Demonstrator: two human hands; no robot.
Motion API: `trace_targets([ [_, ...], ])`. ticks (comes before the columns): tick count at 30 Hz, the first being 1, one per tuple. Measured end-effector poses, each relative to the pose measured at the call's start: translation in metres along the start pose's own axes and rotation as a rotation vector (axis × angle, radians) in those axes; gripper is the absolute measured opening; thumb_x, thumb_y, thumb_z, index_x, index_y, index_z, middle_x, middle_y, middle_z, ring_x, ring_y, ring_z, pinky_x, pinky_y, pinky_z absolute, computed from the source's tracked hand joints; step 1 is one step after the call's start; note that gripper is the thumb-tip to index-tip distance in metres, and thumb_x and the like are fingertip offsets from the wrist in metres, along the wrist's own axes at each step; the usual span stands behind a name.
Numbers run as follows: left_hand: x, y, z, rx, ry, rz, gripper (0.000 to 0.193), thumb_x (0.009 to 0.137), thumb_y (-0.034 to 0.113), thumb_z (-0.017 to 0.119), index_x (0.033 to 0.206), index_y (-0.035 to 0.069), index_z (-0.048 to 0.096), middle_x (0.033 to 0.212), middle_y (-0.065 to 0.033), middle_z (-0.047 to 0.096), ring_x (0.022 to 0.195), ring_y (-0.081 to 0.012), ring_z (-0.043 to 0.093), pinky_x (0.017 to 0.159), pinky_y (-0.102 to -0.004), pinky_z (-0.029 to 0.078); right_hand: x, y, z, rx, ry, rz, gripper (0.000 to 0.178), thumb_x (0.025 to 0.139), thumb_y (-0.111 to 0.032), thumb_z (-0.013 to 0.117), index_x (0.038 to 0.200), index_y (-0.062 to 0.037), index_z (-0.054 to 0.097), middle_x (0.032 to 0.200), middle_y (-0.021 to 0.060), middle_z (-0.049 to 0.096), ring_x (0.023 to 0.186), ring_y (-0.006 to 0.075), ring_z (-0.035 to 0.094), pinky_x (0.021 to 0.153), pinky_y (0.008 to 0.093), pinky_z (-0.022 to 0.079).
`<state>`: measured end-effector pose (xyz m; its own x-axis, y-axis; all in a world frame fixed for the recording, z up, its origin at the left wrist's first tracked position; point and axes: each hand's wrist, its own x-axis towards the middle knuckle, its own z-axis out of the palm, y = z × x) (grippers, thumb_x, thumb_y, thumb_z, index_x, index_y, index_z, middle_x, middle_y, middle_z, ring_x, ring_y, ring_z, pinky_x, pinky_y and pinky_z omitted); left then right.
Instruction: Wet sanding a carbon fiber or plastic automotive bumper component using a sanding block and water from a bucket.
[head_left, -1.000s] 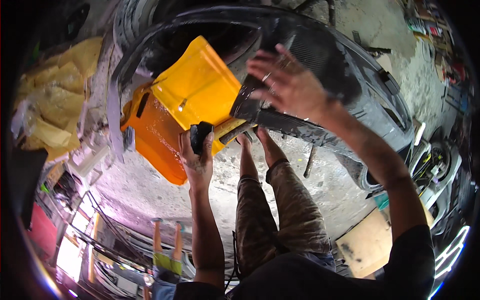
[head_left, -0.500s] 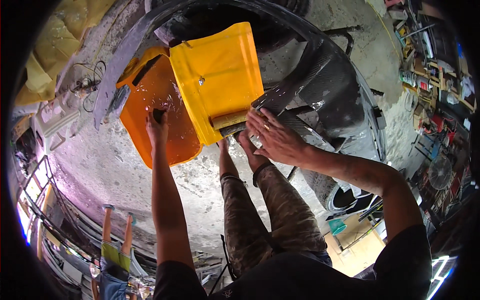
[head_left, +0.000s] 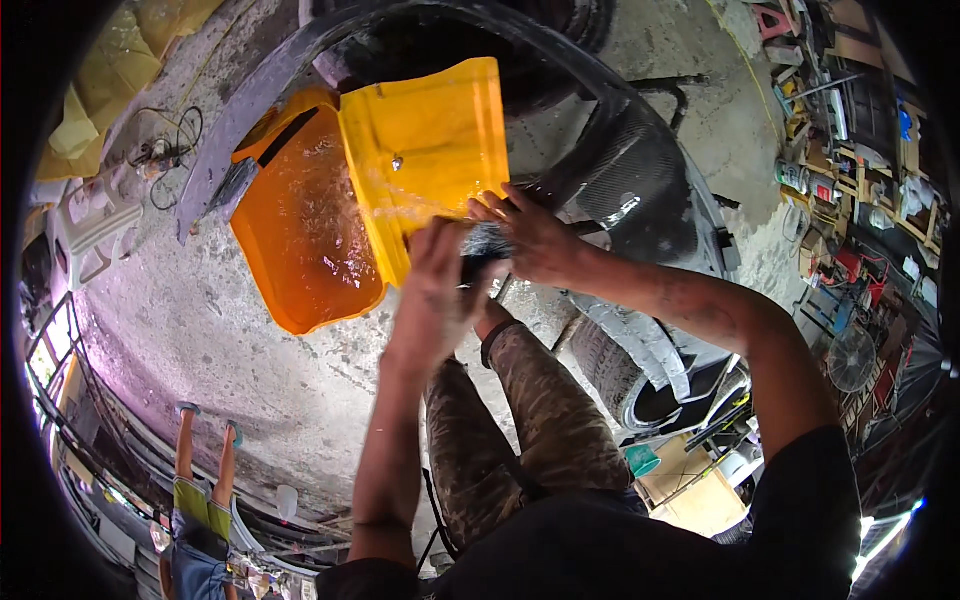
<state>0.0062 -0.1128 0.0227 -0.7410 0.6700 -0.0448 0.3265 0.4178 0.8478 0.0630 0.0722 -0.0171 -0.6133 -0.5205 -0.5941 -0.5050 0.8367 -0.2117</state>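
A large black curved car bumper [head_left: 650, 215] with a woven-pattern patch lies ahead of me. Its wet, dark grey end [head_left: 485, 242] comes up between my hands. My right hand [head_left: 540, 240] grips that end from the right, fingers bent over it. My left hand [head_left: 435, 280], smeared by motion, is closed against the same end from the left; the small dark block in it is mostly hidden. Just beyond is an orange tub [head_left: 305, 230] with rippling water in it. A yellow panel [head_left: 430, 130] joined to its right side stands open, its lower corner behind my left hand.
Tyres [head_left: 605, 370] lie right of my legs, one more behind the bumper. A white plastic stool [head_left: 95, 230] is at the left. Shelves of tools and a fan [head_left: 852, 358] line the right. Another person's legs [head_left: 205, 460] show at lower left, beside stacked parts.
My left hand has left the tub with the small dark block and moved right onto the bumper's end. My right hand stays there, its fingers shifted slightly. The water now ripples.
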Motion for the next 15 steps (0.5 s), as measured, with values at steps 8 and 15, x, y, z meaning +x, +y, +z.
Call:
trace_targets([
  [8,0.003,0.013,0.009,-0.106,0.116,-0.207,0.036,0.087,0.008,0.074,0.118,0.001,0.059,0.109,-0.0182,0.063,0.100,-0.0358,0.062,0.086,-0.0401,0.050,-0.021,0.039,0.010,-0.120,0.169,0.031,0.061,0.100,-0.049,0.049,0.150,-0.0154,0.043,0.152,0.0035,0.046,0.144,0.0238,0.036,0.123,0.0469,0.018],
  [15,-0.057,-0.067,-0.027,0.101,0.130,-0.348,0.033,0.087,0.011,0.075,0.114,0.000,0.060,0.102,-0.0168,0.063,0.093,-0.0360,0.062,0.082,-0.0394,0.050,-0.040,0.057,0.003,-0.057,0.313,-0.038,0.072,0.094,-0.051,0.058,0.149,-0.0065,0.044,0.146,0.0077,0.050,0.137,0.0267,0.042,0.118,0.0485,0.026],
])
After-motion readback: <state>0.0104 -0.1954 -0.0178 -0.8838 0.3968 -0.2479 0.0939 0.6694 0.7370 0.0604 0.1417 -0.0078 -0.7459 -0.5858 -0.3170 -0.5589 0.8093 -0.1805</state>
